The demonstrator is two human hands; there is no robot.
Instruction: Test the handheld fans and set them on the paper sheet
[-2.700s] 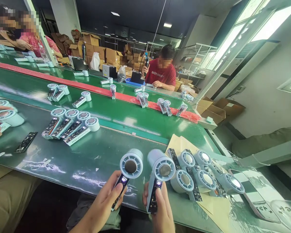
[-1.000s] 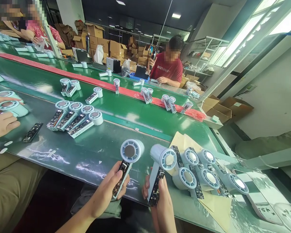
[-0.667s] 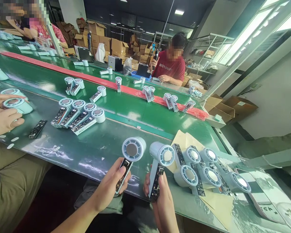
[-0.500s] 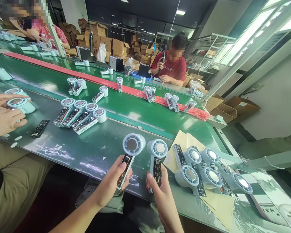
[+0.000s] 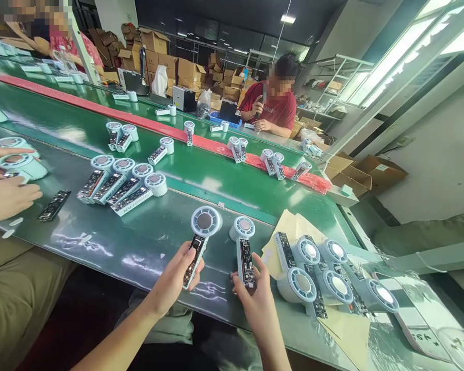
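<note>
Counted: two handheld fans in hand, one in the left hand (image 5: pixel 176 281), one in the right hand (image 5: pixel 257 304). Four fans (image 5: pixel 118 184) lie in a row on the bench's near strip. Five fans (image 5: pixel 325 278) sit on brown paper at its right end. One loose circuit board (image 5: pixel 54 205) lies near the left edge.

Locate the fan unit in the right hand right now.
Head view, low centre: the right hand holds the fan unit by its handle, head resting on the green belt, between the left hand's fan and the fan cluster on brown paper.
</note>
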